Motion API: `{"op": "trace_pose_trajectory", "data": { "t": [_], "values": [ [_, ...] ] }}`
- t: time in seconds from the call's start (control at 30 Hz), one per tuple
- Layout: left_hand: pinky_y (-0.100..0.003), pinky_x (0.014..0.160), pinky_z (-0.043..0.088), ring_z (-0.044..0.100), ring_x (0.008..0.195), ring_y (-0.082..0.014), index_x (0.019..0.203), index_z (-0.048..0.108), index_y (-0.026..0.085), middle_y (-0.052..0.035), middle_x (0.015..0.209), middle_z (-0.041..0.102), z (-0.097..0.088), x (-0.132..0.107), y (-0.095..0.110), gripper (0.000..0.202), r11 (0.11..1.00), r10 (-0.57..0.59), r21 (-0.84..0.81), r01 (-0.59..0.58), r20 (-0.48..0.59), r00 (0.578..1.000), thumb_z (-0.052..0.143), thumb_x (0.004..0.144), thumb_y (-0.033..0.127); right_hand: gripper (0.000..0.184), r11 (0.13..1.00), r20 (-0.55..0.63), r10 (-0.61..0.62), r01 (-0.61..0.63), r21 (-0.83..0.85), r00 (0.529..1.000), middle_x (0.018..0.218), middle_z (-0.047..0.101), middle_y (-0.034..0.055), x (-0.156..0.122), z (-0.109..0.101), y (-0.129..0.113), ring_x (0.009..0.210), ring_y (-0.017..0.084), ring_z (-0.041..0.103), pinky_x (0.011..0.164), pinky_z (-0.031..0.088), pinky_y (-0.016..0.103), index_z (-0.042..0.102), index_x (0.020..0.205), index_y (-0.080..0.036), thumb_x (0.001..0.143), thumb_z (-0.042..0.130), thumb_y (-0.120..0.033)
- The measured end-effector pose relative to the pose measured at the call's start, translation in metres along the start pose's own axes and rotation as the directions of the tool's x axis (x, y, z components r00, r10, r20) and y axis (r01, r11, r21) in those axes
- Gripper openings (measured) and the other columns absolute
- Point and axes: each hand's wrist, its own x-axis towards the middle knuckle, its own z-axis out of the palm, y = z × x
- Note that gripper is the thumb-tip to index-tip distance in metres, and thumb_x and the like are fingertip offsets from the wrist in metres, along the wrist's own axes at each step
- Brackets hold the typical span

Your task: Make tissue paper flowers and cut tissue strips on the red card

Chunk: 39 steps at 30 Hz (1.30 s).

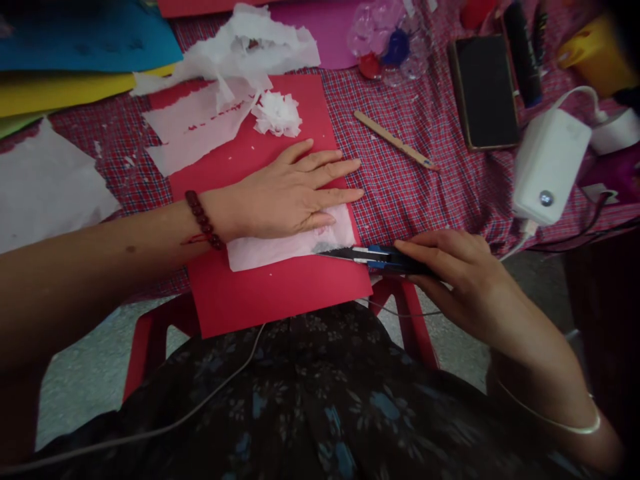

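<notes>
My left hand lies flat with fingers spread, pressing a strip of thin white paper onto a red sheet. In my right hand is a utility knife with a blue and black handle. Its blade is out and touches the lower edge of the white strip, just below my left fingers. A small heap of white paper shreds sits on the red sheet beyond my left hand. Torn thin white paper lies at that sheet's far left corner, partly over it.
On the checked tablecloth are a wooden stick, a phone, a black marker and a white power bank with cables. Crumpled white paper and blue card lie farther back. The red sheet overhangs the near table edge.
</notes>
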Motion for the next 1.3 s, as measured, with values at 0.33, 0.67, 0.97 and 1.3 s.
{"op": "trace_pose_trajectory", "data": {
  "t": [0.33,0.67,0.97,1.3],
  "values": [
    [-0.051,0.131,0.012,0.021,0.162,-0.0321,0.167,0.027,0.014,-0.0117,0.176,0.019,-0.021,-0.013,0.000,0.071,0.995,0.022,-0.097,-0.023,-0.008,1.000,0.036,0.108,0.052,0.046,1.000,0.029,0.025,-0.025,-0.009,0.999,0.126,0.067,0.0117,0.000,-0.001,0.000,0.112,0.033,0.067,0.087,0.053,0.050,0.054,0.146,-0.031,0.101,0.058,-0.021],
    [-0.056,0.130,0.004,0.020,0.162,-0.0298,0.154,0.053,0.032,-0.0003,0.176,0.023,-0.010,-0.025,-0.009,0.052,1.000,0.015,0.016,-0.017,0.097,0.995,0.040,0.106,0.047,0.046,1.000,0.007,0.002,-0.002,-0.007,1.000,0.125,0.067,0.0133,0.012,-0.002,-0.002,0.114,0.034,0.067,0.093,0.054,0.052,0.056,0.145,-0.027,0.100,0.060,-0.021],
    [-0.057,0.130,0.005,0.025,0.160,-0.0321,0.153,0.055,0.034,-0.0004,0.174,0.029,-0.008,-0.025,-0.011,0.050,0.999,0.033,-0.007,-0.032,0.045,0.998,0.045,0.105,0.045,0.050,0.999,0.060,-0.037,0.036,0.012,0.998,0.129,0.068,0.0135,0.037,0.000,-0.008,0.117,0.036,0.065,0.094,0.053,0.055,0.056,0.149,-0.028,0.099,0.058,-0.020],
    [-0.059,0.128,0.011,0.027,0.159,-0.0362,0.155,0.054,0.032,-0.0094,0.172,0.033,-0.010,-0.024,-0.006,0.047,0.994,0.062,0.090,-0.067,0.053,0.997,0.047,0.109,0.042,0.056,0.998,0.058,-0.021,0.017,0.065,0.998,0.129,0.069,0.0104,0.025,0.001,-0.014,0.115,0.034,0.067,0.095,0.054,0.053,0.051,0.153,-0.034,0.099,0.060,-0.023]
  ]
}}
